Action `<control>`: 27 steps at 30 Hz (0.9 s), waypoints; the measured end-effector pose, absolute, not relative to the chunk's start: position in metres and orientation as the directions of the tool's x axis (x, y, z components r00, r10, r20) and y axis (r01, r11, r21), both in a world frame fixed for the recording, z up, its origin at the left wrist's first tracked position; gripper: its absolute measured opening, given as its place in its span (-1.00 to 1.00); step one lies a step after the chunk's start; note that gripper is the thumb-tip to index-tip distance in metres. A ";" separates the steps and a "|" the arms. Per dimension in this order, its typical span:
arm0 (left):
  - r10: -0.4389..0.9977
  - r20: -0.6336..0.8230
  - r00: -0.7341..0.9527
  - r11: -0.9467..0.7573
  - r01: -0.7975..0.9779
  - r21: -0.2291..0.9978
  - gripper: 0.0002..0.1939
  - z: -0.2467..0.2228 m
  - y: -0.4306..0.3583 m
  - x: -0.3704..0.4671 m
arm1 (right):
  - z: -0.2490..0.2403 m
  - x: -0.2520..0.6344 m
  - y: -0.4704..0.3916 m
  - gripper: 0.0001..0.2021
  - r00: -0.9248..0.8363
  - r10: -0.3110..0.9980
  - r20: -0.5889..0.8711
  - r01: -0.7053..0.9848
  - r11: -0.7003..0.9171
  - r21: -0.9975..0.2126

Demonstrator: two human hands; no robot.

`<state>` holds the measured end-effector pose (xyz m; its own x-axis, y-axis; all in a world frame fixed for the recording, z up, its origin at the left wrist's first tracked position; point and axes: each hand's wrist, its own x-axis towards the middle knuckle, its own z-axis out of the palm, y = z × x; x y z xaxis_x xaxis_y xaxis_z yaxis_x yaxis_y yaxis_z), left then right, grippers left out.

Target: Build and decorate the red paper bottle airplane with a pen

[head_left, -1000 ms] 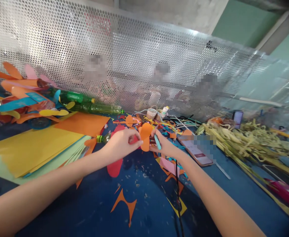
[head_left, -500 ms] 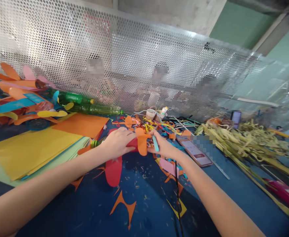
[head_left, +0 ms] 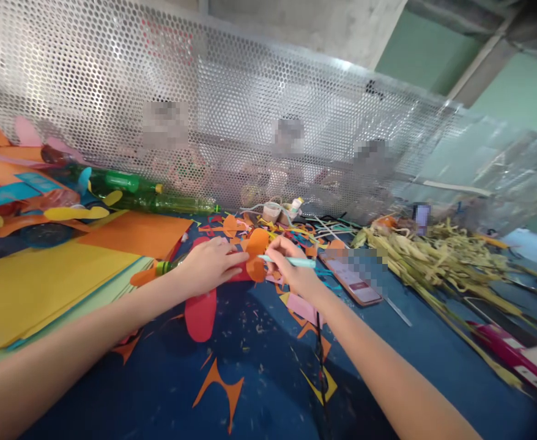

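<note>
A toy plane lies on the blue table, its bottle body wrapped in red paper (head_left: 241, 274). A red wing (head_left: 201, 316) sticks out toward me, and the green bottle neck (head_left: 162, 267) points left beside an orange propeller blade (head_left: 142, 277). My left hand (head_left: 210, 263) is closed over the body from above. At the tail end stands an orange paper piece (head_left: 256, 252). My right hand (head_left: 291, 264) pinches a slim light-blue pen-like tool (head_left: 301, 263), held nearly level, its pale tip at the orange piece. Whether the tip touches cannot be made out.
Left are yellow sheets (head_left: 66, 269), an orange sheet (head_left: 131, 235), green bottles (head_left: 172, 202) and other paper planes (head_left: 16, 183). A phone (head_left: 353, 281), dried plant strips (head_left: 429, 256) and a magenta item (head_left: 507, 351) lie right. Paper scraps (head_left: 220, 391) are scattered; people sit behind a perforated screen (head_left: 250, 110).
My right hand has turned the light-blue tool from pointing down to nearly level, its tip now at the orange tail piece. My left hand stays on the plane. The view has swung slightly right.
</note>
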<state>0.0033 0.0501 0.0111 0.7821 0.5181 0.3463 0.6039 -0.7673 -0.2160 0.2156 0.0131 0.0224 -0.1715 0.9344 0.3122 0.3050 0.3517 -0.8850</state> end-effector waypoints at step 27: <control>0.505 0.370 0.780 -0.784 0.594 -0.182 -0.72 0.009 0.049 0.004 | -0.010 0.206 0.019 -0.81 -0.109 0.904 0.413 0.455 0.415 -0.788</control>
<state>0.0037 0.0491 0.0085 0.7801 0.5045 0.3701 0.5935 -0.7839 -0.1823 0.2064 0.0186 -0.0102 -0.1089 0.9040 0.4134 0.4551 0.4151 -0.7878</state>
